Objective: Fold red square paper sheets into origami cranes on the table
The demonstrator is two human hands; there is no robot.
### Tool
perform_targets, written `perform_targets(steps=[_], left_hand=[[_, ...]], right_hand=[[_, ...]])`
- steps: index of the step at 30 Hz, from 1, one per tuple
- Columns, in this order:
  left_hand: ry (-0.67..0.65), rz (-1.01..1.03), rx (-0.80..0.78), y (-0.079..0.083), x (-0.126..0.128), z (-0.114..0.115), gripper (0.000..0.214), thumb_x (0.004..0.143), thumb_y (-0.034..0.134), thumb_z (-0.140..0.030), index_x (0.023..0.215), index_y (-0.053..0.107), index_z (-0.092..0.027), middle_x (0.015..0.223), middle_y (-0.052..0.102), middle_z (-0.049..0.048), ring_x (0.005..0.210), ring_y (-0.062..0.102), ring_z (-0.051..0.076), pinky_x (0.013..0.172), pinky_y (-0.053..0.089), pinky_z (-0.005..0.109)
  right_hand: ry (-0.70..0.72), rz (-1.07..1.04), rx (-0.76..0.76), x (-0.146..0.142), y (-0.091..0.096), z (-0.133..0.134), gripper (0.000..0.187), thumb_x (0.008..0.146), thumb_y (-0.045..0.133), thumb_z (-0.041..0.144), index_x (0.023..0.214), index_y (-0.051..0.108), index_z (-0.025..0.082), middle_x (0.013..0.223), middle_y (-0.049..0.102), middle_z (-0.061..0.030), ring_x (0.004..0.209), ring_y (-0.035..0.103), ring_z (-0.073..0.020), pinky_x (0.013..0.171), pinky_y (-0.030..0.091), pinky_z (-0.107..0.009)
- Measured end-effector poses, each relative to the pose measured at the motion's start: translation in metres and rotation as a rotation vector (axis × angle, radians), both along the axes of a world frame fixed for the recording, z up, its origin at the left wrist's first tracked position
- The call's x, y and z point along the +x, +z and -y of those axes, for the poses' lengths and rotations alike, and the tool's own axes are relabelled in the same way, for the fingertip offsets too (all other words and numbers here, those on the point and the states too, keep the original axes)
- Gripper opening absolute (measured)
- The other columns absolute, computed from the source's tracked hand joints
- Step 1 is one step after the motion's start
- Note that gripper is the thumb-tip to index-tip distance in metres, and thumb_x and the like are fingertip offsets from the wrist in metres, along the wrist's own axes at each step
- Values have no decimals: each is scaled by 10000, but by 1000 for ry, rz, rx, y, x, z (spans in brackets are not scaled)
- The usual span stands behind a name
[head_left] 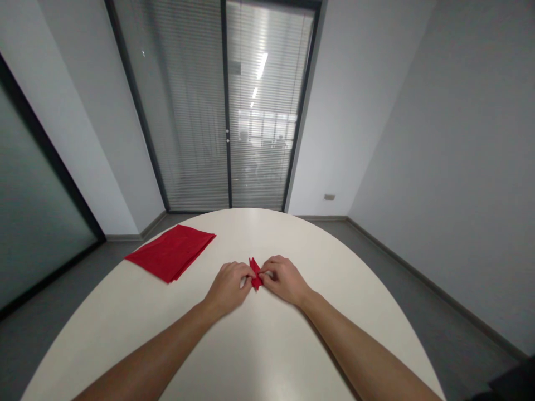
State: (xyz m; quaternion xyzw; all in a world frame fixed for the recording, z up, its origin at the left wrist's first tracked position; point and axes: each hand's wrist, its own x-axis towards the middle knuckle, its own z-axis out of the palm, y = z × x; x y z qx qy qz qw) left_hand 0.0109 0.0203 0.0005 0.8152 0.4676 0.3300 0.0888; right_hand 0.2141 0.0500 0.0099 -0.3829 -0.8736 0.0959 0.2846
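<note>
Viewed from my remote post through the head camera, left to right: at the far left I see a frosted glass panel [37,206] in a dark frame. Next, a stack of red sheets [171,250] lies flat near the far left edge of a round white table [125,323], its lower layers showing along the right side; I cannot tell the material. Behind the table stand tall glazed panels with blinds [192,111], set in a dark frame. Near the middle of the table, the left hand [228,287] has its thumb and forefinger brought together on the left side of a small red folded piece [256,274]. This piece sits between the two hands, narrow and upright in my view, with pointed ends; I cannot tell whether it touches the tabletop. The right hand [286,278] closes its thumb and forefinger on the piece's right side, the other fingers curled. Farther right, a small plate [329,197] is mounted low on the pale wall [355,111], and a dark shape [512,384] fills the lower right corner.
</note>
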Motion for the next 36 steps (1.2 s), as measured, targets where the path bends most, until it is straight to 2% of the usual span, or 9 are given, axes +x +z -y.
perform_targets(steps=[10, 18, 24, 30, 36], left_hand=[[0, -86, 42, 7, 1, 5, 144, 860, 598, -147, 878, 708, -239, 917, 753, 21, 907, 652, 227, 867, 433, 388], [-26, -187, 114, 19, 2, 15, 127, 889, 623, -293, 972, 692, -227, 930, 746, 45, 900, 635, 258, 881, 417, 424], [-18, -254, 117, 14, 1, 11, 202, 874, 666, -310, 1055, 685, -224, 995, 746, 65, 943, 620, 277, 867, 426, 431], [-25, -246, 107, 7, -2, 7, 166, 927, 600, -246, 1061, 697, -237, 983, 750, 62, 918, 644, 254, 819, 460, 388], [-10, -289, 115, 11, -1, 8, 197, 976, 518, -244, 1028, 706, -222, 928, 758, 66, 858, 676, 227, 801, 494, 353]], right_hand=[[-43, 11, -14, 1, 1, -1, 202, 855, 596, 118, 918, 765, 208, 909, 742, -39, 902, 627, -196, 873, 457, -319], [-66, 17, -25, 2, -2, -3, 249, 814, 589, 90, 957, 760, 203, 928, 735, -46, 935, 617, -202, 892, 455, -324], [-42, -2, -13, 1, -2, -3, 214, 820, 607, 99, 933, 751, 210, 892, 725, -33, 902, 616, -200, 870, 453, -320], [-24, 6, 0, 1, -2, -3, 207, 822, 604, 93, 919, 742, 212, 867, 717, -24, 883, 612, -194, 862, 450, -311], [-18, 1, -11, 1, 2, 0, 198, 834, 607, 110, 949, 731, 213, 864, 710, -21, 869, 602, -195, 840, 446, -311]])
